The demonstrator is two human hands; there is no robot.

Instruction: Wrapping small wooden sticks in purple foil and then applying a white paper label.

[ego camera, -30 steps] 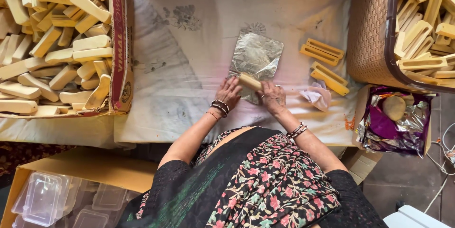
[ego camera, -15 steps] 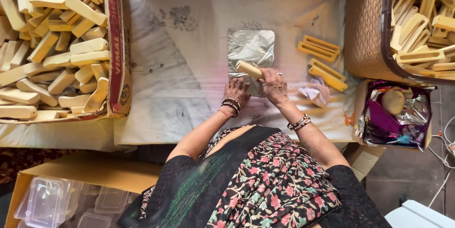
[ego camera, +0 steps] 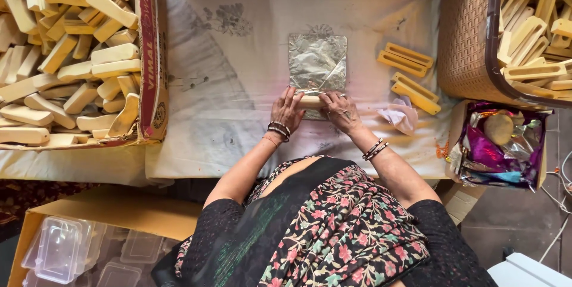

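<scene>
I see my left hand (ego camera: 288, 110) and right hand (ego camera: 339, 110) both grasping a tan bar (ego camera: 311, 101) between their fingertips. It lies on the near edge of the foil (ego camera: 317, 60), which spreads beyond my fingers; 4 yellow frames (ego camera: 411, 75) sit right of them.

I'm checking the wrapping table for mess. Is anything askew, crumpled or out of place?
Little stands out. The foil sheet is creased and slightly skewed; both hands, left hand and right hand, hold a pale bar at its near edge. A crumpled white scrap lies loose beside the right hand.
</scene>
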